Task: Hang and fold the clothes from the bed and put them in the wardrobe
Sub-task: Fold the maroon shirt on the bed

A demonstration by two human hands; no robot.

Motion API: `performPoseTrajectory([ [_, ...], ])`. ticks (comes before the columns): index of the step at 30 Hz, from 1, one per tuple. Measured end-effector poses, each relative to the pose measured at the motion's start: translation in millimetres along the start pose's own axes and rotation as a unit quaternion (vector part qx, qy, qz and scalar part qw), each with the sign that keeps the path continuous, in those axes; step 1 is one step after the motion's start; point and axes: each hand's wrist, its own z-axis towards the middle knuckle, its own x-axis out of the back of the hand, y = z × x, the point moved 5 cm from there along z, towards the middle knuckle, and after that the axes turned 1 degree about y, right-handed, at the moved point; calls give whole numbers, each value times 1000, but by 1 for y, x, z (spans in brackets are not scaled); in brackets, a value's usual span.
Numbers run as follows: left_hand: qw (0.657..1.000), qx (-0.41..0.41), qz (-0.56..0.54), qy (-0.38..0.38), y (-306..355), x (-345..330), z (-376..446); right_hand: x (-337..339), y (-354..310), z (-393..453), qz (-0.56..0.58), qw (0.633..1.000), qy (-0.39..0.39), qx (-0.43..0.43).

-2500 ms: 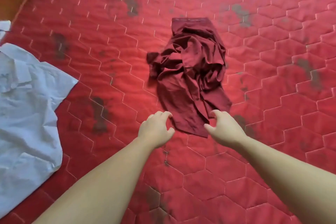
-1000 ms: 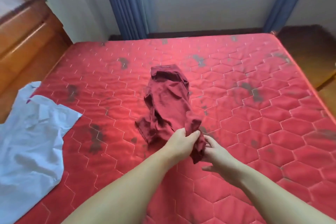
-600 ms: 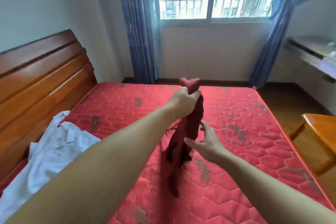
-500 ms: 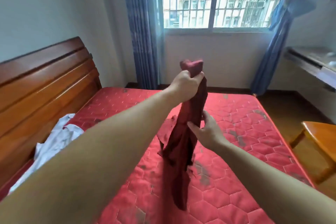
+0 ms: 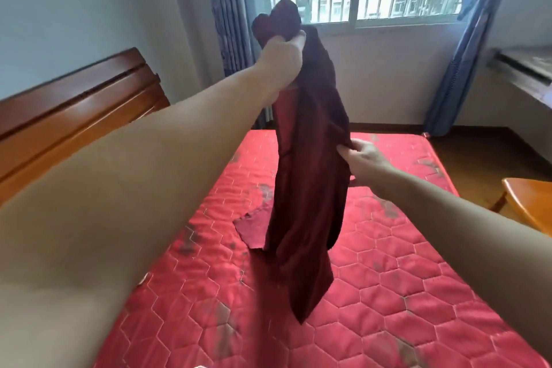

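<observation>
At the far left a wooden headboard ran along the wall. The left hand was raised high, its fingers curled tight round a bunched end of the garment, with a knot of cloth sticking out above the fist. The dark red garment hung down from that grip in a twisted column over the bed; whether its lowest point touched the mattress could not be told. A loose flap stuck out to the left near the bottom. To the right, the right hand pinched the cloth's right edge at about mid-height, thumb and fingers closed on a fold.

The step appeared to be shaking the piece out to find its shape. Done well, the right hand would likely run along that edge to a corner or seam, then both hands would draw apart so the cloth opened flat. The top grip held too much fabric; loosening it to a single edge should let the twist fall out. At the far right stood a wooden chair.
</observation>
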Motion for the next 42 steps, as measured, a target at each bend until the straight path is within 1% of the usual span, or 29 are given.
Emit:
performPoseTrajectory([
  [2,998,33,41,-36,-17,-20,-4,12,-15,0,48,999,-7,-1],
  [5,975,69,105,-185,-56,-51,-27,27,-38,8,131,991,13,-9],
  [7,957,70,92,-266,-75,-62,-44,37,-52,13,215,975,41,-32],
  [9,941,94,101,-309,-95,-72,-56,42,-68,19,282,957,57,-42],
  [11,931,110,166,-305,-114,-83,-59,40,-86,24,318,945,59,-41],
  [12,934,100,195,-283,-121,-89,-56,37,-94,27,332,941,57,-35],
  [14,957,86,172,-215,-125,-94,-48,36,-108,32,355,934,46,-9],
  [15,969,89,126,-192,-124,-94,-45,37,-112,33,351,935,37,11],
  [16,977,103,63,-176,-122,-93,-41,40,-112,33,301,951,37,51],
  [17,978,124,-6,-167,-120,-91,-36,43,-107,33,208,971,49,108],
  [18,975,142,-69,-158,-116,-87,-31,44,-96,32,94,981,62,160],
  [19,970,152,-118,-146,-113,-84,-24,42,-76,31,2,981,61,187],
  [20,966,160,-154,-132,-111,-79,-17,36,-50,30,-63,982,33,176],
  [22,956,180,-208,-104,-108,-71,-8,21,4,28,-131,984,-58,109],
  [23,951,189,-226,-95,-108,-68,-5,15,24,27,-160,979,-88,85],
  [24,948,193,-239,-88,-109,-67,-3,13,34,26,-192,974,-100,71],
  [26,946,193,-249,-81,-116,-63,-2,14,33,25,-200,972,-100,67],
  [28,953,189,-223,-74,-126,-55,0,18,20,24,-206,970,-111,71],
  [31,957,198,-198,-75,-140,-42,2,24,-1,18,-205,964,-158,67],
  [35,956,202,-184,-106,-142,-42,0,19,-3,13,-202,956,-212,32],
  [36,958,196,-176,-116,-139,-43,-2,16,-1,13,-206,954,-216,29],
  [37,964,184,-144,-130,-137,-45,-4,13,0,13,-207,956,-208,31],
  [38,971,161,-69,-161,-135,-46,-5,11,0,15,-199,961,-188,38],
  [39,969,129,42,-208,-134,-48,-9,11,-2,15,-176,970,-160,43],
  [40,948,99,157,-258,-133,-52,-16,12,-5,18,-143,981,-122,41],
  [41,917,73,253,-299,-134,-55,-22,14,-8,20,-107,991,-79,30],
  [42,888,51,323,-323,-134,-58,-27,17,-9,23,-70,997,-36,7],
])
